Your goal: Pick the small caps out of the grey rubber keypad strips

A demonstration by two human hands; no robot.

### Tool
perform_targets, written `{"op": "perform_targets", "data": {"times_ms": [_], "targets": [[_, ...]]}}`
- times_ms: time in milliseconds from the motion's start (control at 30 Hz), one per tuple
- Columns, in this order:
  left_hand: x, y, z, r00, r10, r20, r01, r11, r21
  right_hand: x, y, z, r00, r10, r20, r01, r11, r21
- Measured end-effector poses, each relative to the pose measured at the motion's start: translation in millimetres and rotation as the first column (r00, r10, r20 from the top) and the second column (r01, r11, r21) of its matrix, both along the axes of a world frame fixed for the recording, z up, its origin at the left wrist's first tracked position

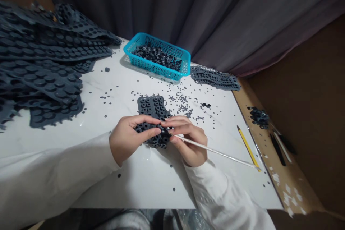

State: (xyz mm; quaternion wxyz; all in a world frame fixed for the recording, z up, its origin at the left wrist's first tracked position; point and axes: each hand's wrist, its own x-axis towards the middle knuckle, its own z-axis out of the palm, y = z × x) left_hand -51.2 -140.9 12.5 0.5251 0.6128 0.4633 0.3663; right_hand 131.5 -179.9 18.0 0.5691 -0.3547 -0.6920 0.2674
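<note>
My sleeves point(54, 172) are running off-frame; my left hand point(129, 138) is pinching the rubber ring sheet point(152, 109) on the desk point(134, 183), hiding its near end, my right hand point(188, 140) gripping a thin stick point(221, 153) trailing rightward.

2 hands drawn together at the middle, both closed in a pinch.
The left hand point(128, 139) reaches in from the left, fingers curled, thumb pressed forward. The right hand point(188, 142) faces it, fingers bent inward, fingertips close to the left thumb. The left forearm point(54, 172) and right forearm point(223, 197) angle in from below.
</note>
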Motion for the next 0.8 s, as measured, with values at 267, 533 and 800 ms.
{"op": "perform_targets", "data": {"times_ms": [267, 533, 800], "targets": [[1.1, 0.0, -1.1, 1.000, 0.005, 0.000, -0.005, 1.000, -0.018, 1.8, 0.3, 0.7, 0.997, 0.007, 0.070, -0.009, 1.000, 0.030], [0.7, 0.5, -0.5, 0.999, -0.020, 0.026, 0.021, 1.000, -0.014, 6.2, 1.0, -3.0, 0.980, 0.007, 0.199, -0.033, 0.991, 0.128], [1.2, 2.5, 0.0, 0.999, -0.028, 0.031, 0.029, 0.999, -0.019, 7.2, 1.4, -4.5, 0.956, -0.019, 0.292, -0.029, 0.986, 0.161]]}}
